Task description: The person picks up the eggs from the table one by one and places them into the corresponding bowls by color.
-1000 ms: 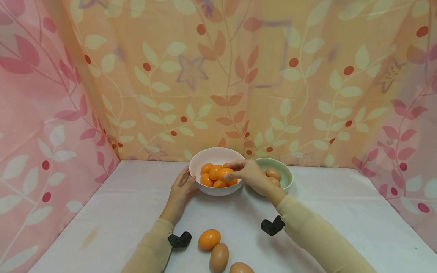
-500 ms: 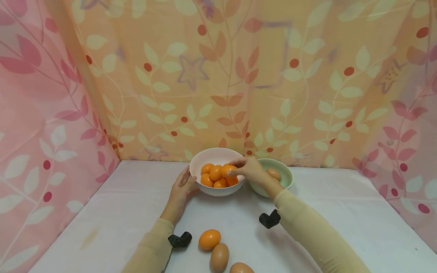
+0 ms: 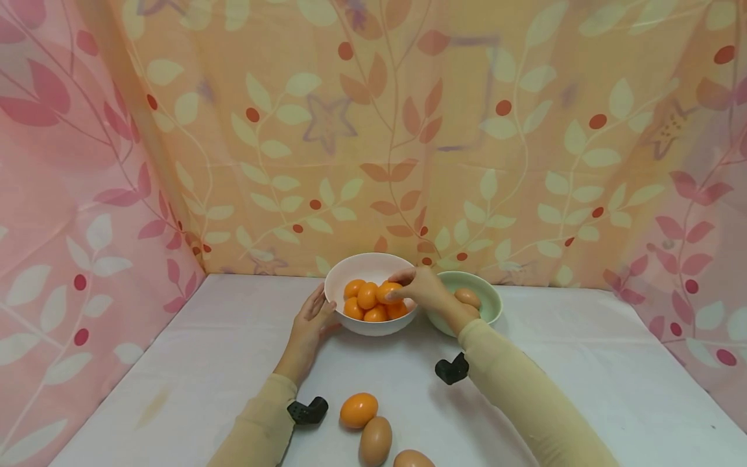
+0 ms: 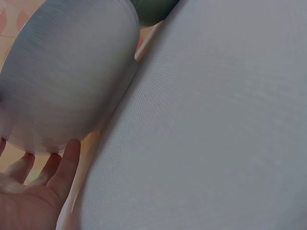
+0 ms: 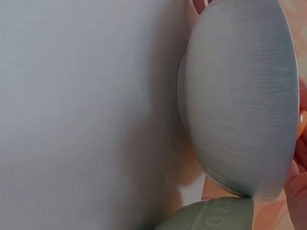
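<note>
A bowl, pink inside and pale outside, stands at the back of the table with several glossy orange eggs in it. My left hand touches its left side, and in the left wrist view the extended fingers rest against its outer wall. Over the right part of the bowl, my right hand pinches an orange egg between thumb and fingers, just above the others. In the right wrist view the bowl hides most of that hand.
Behind the right hand, a green bowl holds brown eggs. Near the front edge lie a loose orange egg, a brown egg and another brown egg, partly cut off. Patterned curtains surround the white table.
The right forearm and wrist have swung slightly left. The pinched orange egg has shifted a little within the bowl, first right, then slightly back left. The left hand has stayed in place.
</note>
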Demonstrator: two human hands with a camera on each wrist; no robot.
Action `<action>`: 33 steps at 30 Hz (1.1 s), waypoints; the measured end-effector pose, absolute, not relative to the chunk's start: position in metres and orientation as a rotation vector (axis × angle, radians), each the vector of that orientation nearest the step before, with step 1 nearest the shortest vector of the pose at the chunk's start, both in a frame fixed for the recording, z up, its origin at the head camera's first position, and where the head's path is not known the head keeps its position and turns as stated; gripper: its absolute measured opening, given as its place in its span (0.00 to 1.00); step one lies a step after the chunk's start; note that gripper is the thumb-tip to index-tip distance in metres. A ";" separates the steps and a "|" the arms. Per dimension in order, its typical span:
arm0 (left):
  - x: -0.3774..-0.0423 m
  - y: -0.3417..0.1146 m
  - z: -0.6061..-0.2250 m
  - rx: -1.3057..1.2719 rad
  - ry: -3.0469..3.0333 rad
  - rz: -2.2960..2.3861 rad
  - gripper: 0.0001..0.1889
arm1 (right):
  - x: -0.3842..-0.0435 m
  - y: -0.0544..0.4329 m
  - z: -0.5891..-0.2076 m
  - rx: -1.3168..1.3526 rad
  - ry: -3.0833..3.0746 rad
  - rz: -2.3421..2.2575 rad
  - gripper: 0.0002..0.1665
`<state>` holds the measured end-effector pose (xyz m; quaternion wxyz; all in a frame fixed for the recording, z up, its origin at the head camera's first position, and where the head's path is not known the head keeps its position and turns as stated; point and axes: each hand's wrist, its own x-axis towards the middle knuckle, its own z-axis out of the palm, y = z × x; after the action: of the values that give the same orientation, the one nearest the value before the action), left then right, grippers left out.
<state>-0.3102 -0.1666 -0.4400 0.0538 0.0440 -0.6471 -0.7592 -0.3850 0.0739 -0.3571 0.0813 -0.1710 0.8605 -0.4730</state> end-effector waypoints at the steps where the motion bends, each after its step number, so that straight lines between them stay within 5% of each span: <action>1: -0.310 -0.166 -0.440 0.136 -1.965 -2.309 0.37 | -0.386 0.074 -0.358 -0.500 2.571 -1.412 0.21; 33: -0.310 -0.167 -0.439 0.122 -1.963 -2.319 0.33 | -0.394 0.065 -0.362 -0.493 2.568 -1.393 0.22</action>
<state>-0.3100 -0.1670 -0.4394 0.0502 0.0401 -0.6447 -0.7617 -0.3936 0.0646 -0.3616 0.0895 -0.1659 0.8632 -0.4683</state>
